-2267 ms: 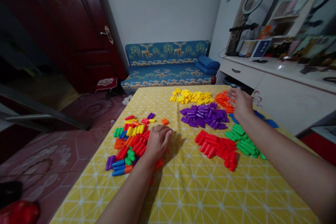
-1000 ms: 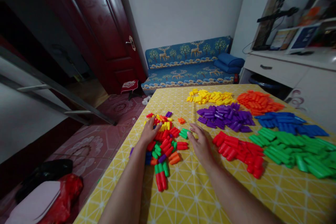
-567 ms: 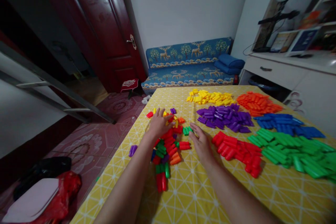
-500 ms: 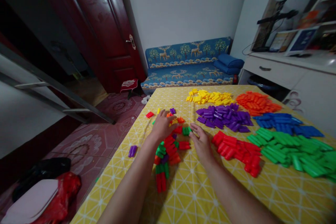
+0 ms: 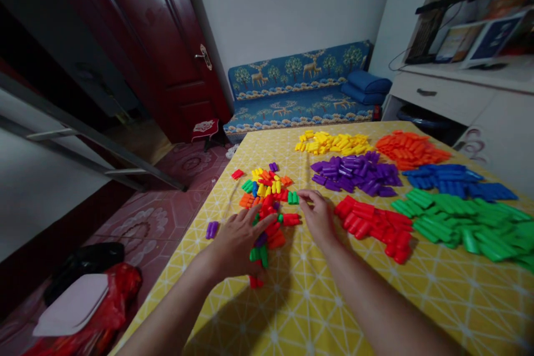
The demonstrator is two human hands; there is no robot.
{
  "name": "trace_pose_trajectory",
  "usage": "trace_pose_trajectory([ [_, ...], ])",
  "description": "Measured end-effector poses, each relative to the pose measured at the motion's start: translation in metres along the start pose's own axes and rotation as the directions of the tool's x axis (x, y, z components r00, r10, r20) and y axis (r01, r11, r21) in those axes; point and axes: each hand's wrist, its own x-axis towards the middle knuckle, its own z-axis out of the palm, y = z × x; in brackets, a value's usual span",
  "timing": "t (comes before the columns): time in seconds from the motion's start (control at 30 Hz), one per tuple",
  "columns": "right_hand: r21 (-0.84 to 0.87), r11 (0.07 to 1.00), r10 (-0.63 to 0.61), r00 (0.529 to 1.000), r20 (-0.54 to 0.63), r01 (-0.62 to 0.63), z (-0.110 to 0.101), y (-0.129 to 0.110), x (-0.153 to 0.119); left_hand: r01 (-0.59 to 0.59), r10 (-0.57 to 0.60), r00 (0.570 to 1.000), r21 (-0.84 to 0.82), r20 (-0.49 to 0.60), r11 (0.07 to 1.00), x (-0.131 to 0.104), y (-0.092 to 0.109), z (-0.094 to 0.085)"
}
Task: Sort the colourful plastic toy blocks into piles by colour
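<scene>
"As the table (image 5: 308, 289) now stands, how are the fingers set?"

"Left hand (image 5: 240, 239): fingers spread over the near part of the mixed pile (image 5: 271, 186). Right hand (image 5: 317, 214): fingertips at a green block (image 5: 293, 197) on the pile's right edge; pinching or merely touching, cannot tell."

"Handling?"

"Judged light, stiff, smooth, somewhat slippery, hardly fragile; best gripped by opposite sides."

"Containers?"

"Red bag (image 5: 125, 283), left, on the floor (image 5: 175, 214); dark round container (image 5: 421, 117), far right, beneath the cabinet (image 5: 442, 103). Contents of both not visible."
</scene>
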Motion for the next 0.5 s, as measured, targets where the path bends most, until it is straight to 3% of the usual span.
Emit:
trace_pose_trajectory([
  [0.13,-0.039,0.999,-0.018,1.0,0.013,0.018,0.0,-0.002,0.0,-0.101,0.093,0.985,-0.049,-0.144,0.994,0.009,0.001,0.038],
  [0.23,-0.07,0.997,-0.026,0.999,0.019,0.028,-0.001,-0.003,-0.001,-0.11,0.09,0.947,-0.048,-0.309,0.993,0.028,-0.002,0.052],
  [0.4,-0.07,0.997,-0.036,0.998,0.044,0.039,-0.001,-0.005,-0.001,-0.059,0.04,0.907,-0.032,-0.42,0.998,0.067,-0.007,0.043],
  [0.5,-0.051,0.999,-0.012,0.997,0.076,0.016,0.001,-0.004,-0.001,-0.011,-0.049,0.893,-0.131,-0.447,0.991,0.091,-0.008,0.03],
])
